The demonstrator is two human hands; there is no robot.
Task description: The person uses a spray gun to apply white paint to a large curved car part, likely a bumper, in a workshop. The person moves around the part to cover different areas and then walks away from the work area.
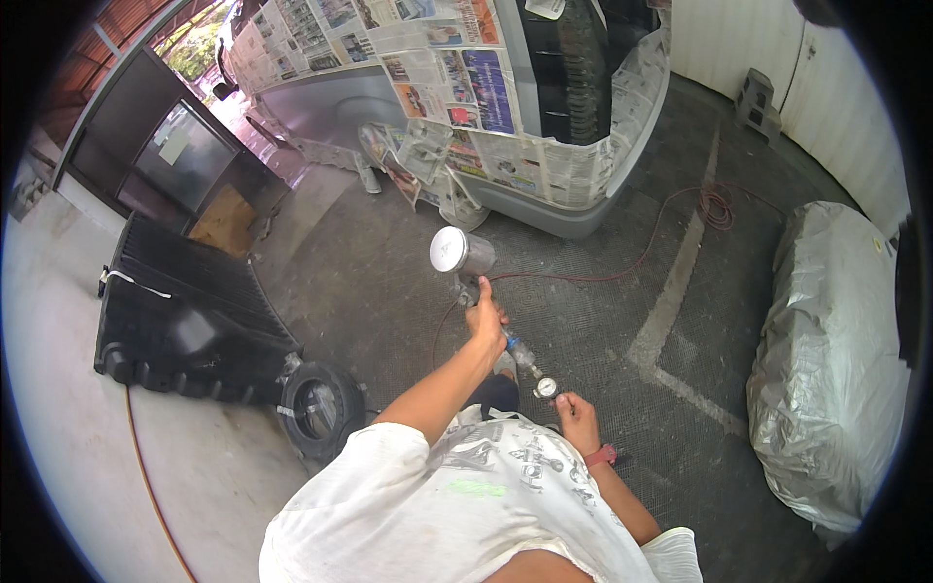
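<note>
Bare hands number two: one left hand (486, 321) and one right hand (579, 425). There is one silver metal spray gun (466, 257), one round white-faced pressure gauge (546, 388), one red wristband (603, 455), one black rubber tire (347, 396), one black ribbed plastic liner (199, 325), one grey newspaper-masked vehicle (326, 105), one bulky silver-sheeted object (826, 360) and one orange-brown hose (144, 466) by the white wall (68, 389).

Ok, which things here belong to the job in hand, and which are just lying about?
Likely part of it:
- spray gun, in the left hand
- gauge, by the right hand
- papered vehicle
- perhaps red hose

Seemingly lying about:
- tyre
- black panel
- silver-covered bundle
</note>
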